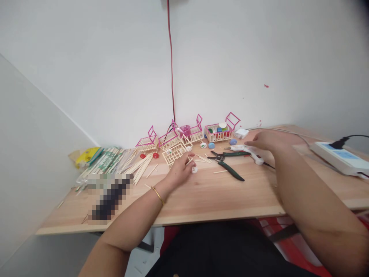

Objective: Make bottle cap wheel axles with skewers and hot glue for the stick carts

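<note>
1. The rightmost pink-rimmed miniature stick cart (225, 136) holds a jumble of bottle caps (219, 130) — blue, green, red and white among them.
2. A clear plastic bag (83, 180) at the left holds bundled wooden sticks (108, 161).
3. The unpainted stick basket (173, 154) stands tilted just beyond the left hand (180, 172), whose thumb and fingers are clamped on a short stick (189, 162); a white cap (194, 169) shows beside the fingertips.
4. The right hand (263, 140) is by the glue gun (255, 156); its far fingers are hidden, so I cannot tell their state or any contact.
5. A dark object (111, 200) is pixelated — unreadable. The power strip (340, 158) runs toward the right edge, its end hard to make out.
</note>
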`<state>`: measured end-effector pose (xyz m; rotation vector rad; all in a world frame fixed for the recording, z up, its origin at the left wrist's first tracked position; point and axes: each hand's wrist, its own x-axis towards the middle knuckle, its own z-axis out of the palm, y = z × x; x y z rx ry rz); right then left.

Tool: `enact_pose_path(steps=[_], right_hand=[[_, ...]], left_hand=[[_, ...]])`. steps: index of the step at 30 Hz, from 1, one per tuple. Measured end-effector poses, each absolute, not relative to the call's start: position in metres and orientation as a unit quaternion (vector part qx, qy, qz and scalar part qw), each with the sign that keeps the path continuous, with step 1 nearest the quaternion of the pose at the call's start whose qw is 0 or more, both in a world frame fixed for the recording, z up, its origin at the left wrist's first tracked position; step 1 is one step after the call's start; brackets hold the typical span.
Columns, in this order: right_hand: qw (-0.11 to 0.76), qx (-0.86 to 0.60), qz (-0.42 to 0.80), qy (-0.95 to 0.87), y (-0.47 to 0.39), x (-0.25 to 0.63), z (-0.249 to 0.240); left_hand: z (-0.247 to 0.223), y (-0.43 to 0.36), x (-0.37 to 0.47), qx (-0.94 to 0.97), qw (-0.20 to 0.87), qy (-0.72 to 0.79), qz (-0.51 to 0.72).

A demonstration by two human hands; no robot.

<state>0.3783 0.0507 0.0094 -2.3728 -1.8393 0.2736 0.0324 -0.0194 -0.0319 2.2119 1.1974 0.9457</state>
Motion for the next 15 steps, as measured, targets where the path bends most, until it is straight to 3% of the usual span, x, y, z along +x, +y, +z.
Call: enact_pose_path(steps=[4, 15], right_hand=[[-0.022, -0.771, 0.149, -0.618, 0.050, 0.374, 0.013], [0.064, -0.753, 0.216, -0.618, 0.052, 0.382, -0.007]], left_hand=[[-0.033, -0.019, 0.032, 0.804, 0.218, 0.432, 0.345], [-0.029, -0.021, 0.032, 0.800, 0.230, 0.436, 0.342]])
